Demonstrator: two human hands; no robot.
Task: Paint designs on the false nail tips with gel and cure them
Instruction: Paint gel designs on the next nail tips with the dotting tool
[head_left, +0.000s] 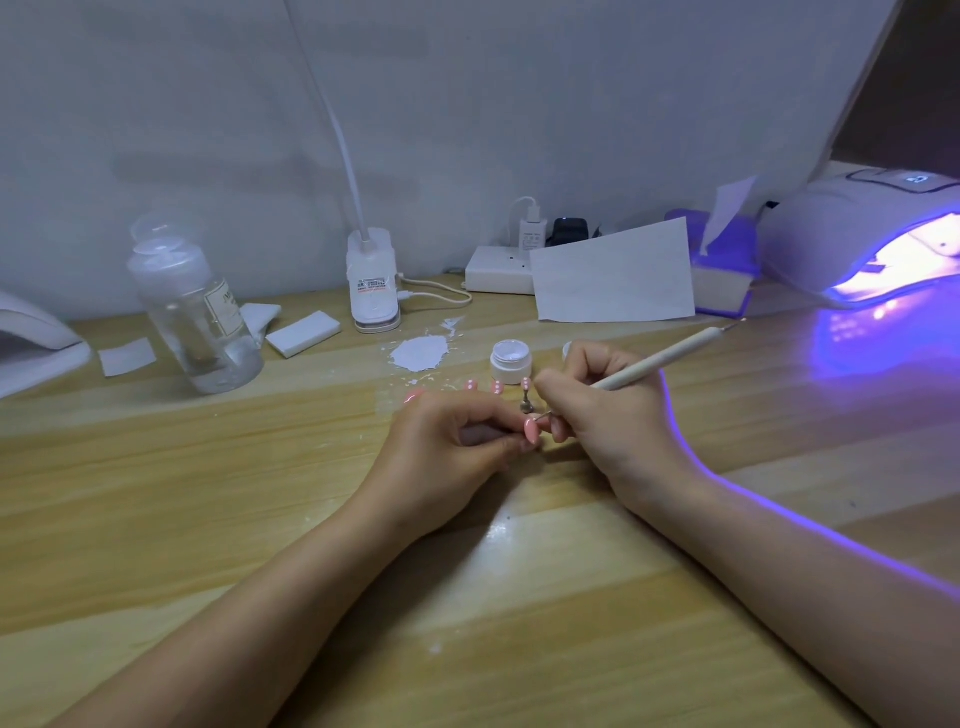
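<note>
Nail tips: three dotted tips stand finished; my left hand pinches a pink tip, my right hand grips the dotting pen; curing remains.

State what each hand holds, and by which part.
Left hand pinches the pink false nail tip at its lower end; right hand grips the white dotting pen near its metal tip.

Wood-grain desk, plastic and paper
Glossy pink nail tip; smooth pale wooden desk; clear plastic bottle; matt white paper sheet.
</note>
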